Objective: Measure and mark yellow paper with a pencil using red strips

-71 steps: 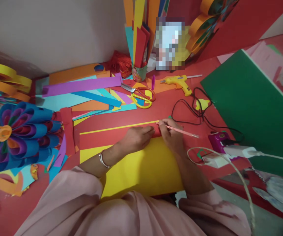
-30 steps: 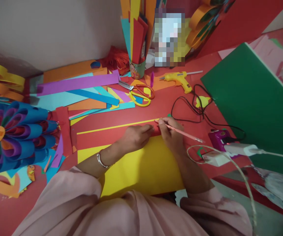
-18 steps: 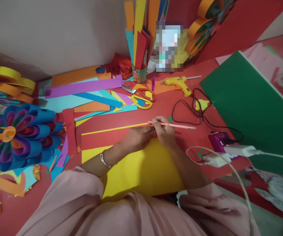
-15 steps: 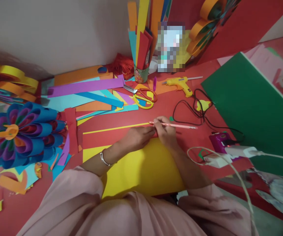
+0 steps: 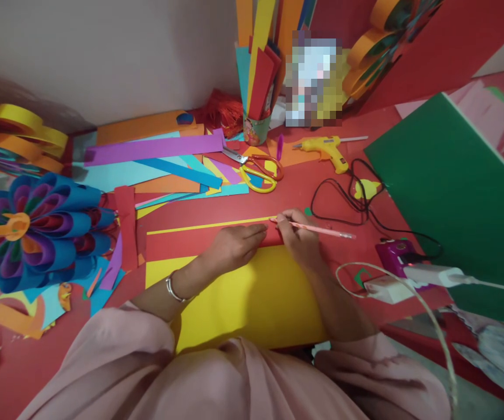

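In the head view a red paper strip (image 5: 177,244) lies across a large yellow sheet (image 5: 252,297), with a thin yellow band showing along its far edge. My left hand (image 5: 238,245) rests palm down on the strip, fingers stretched out together toward the right. A pink pencil (image 5: 322,228) is pinched in my right hand (image 5: 298,236). Its tip meets the far edge of the yellow sheet, near the strip's right part, and its eraser end slants to the right. A small gap separates the two hands.
Beyond my hands lie scissors (image 5: 258,174), paper strips (image 5: 156,147) and a yellow glue gun (image 5: 324,151). A cup of strips (image 5: 256,129) stands behind. Left is a paper flower (image 5: 18,226); right are a black cord (image 5: 366,201), a purple power socket (image 5: 394,256) and a green board (image 5: 453,192).
My left hand has drawn back a little to the left, away from my right hand. The pencil's eraser end has swung slightly toward me. The whole view has shifted slightly.
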A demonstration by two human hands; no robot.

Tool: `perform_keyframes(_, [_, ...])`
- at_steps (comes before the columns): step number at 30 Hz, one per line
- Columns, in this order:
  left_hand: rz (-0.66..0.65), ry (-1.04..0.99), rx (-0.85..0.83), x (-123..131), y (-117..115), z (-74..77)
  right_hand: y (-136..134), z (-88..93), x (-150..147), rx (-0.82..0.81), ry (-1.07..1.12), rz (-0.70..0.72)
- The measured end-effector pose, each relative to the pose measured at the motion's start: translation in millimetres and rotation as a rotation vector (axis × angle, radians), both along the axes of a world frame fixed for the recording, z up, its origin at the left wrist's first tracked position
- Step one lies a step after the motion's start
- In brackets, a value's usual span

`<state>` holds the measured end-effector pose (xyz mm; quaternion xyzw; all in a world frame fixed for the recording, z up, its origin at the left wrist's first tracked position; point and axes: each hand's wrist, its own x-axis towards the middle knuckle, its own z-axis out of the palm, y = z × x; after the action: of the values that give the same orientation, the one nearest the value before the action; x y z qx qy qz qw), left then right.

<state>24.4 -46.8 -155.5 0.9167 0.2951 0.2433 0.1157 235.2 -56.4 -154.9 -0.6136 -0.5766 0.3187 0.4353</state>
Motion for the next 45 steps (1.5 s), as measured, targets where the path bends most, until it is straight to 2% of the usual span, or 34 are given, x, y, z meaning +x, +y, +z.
perform_keyframes(19, [0.009, 0.003, -0.002, -0.3, 0.9, 0.2, 3.4, 1.7, -3.0, -0.071, -0.015, 0.013])
perform_keyframes(29, [-0.003, -0.027, 0.035, 0.5, 2.3, 2.0, 5.0, 5.0, -2.5, -0.051, -0.041, 0.019])
perform_keyframes(36, [0.006, 0.009, -0.011, -0.8, 1.2, 0.0, 4.5, 3.7, -2.5, -0.044, -0.046, 0.018])
perform_keyframes(42, [-0.017, -0.006, -0.035, -3.1, 0.7, -1.6, 0.3, 1.4, -4.3, -0.031, 0.103, -0.096])
perform_keyframes(45, [-0.027, 0.016, -0.050, -2.9, 1.1, -1.3, 0.4, 2.1, -9.3, -0.047, 0.164, -0.068])
